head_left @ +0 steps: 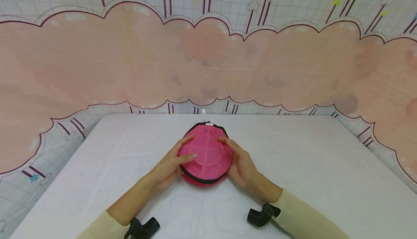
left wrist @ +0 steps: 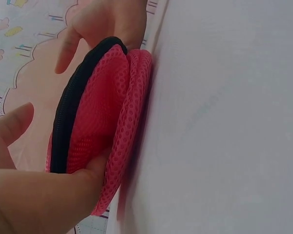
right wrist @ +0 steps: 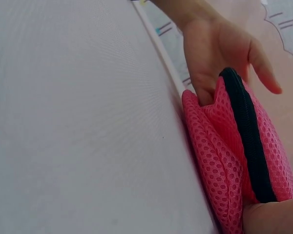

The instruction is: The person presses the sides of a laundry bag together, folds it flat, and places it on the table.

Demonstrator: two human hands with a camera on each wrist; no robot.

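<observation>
A round pink mesh pouch (head_left: 208, 152) with a black zipper band around its edge sits at the middle of the white table. My left hand (head_left: 171, 165) grips its left side, thumb lying over the top face. On the opposite side my right hand (head_left: 244, 166) holds the rim, one finger reaching onto the mesh. Both wrist views show the pouch side-on: the dark zipper band (left wrist: 71, 107) runs along the upper part, and a fold of mesh (right wrist: 215, 151) bulges below it, close over the tabletop. Fingers tucked into that fold are partly hidden.
The white table (head_left: 325, 159) stretches out on all sides of the pouch. Behind it hangs a peach and white patterned cloth (head_left: 146, 69). Black wrist-worn devices (head_left: 141, 228) sit by both sleeve cuffs. A small white tab (head_left: 203, 111) stands at the table's back edge.
</observation>
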